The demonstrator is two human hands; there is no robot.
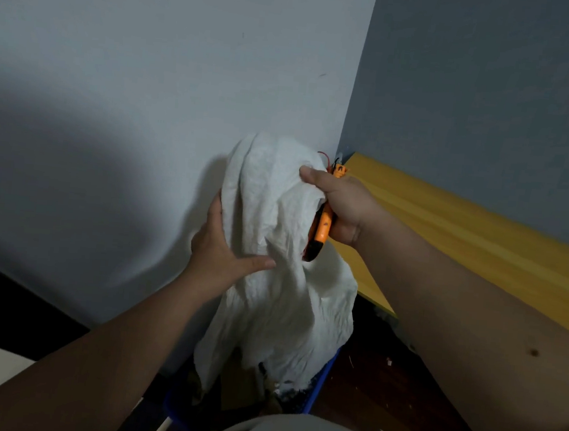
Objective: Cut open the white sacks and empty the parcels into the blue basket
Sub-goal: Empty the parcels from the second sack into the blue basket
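1. Overhead, a white sack (273,248) hangs limp above the blue basket (321,387), its lower edge drooping into the basket.
2. Left hand (220,247) grips the sack's side, thumb pressed across the cloth.
3. Right hand (341,203) has its fingers clamped on both the sack's top and an orange utility knife (321,230).
4. Brown parcels (240,390) lie dimly inside the basket.
5. A yellow tabletop (463,238) stands to the right against the wall.

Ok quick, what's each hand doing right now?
Left hand: fingers curled round the side of the white sack, gripping it.
Right hand: gripping the top of the sack together with an orange cutter.
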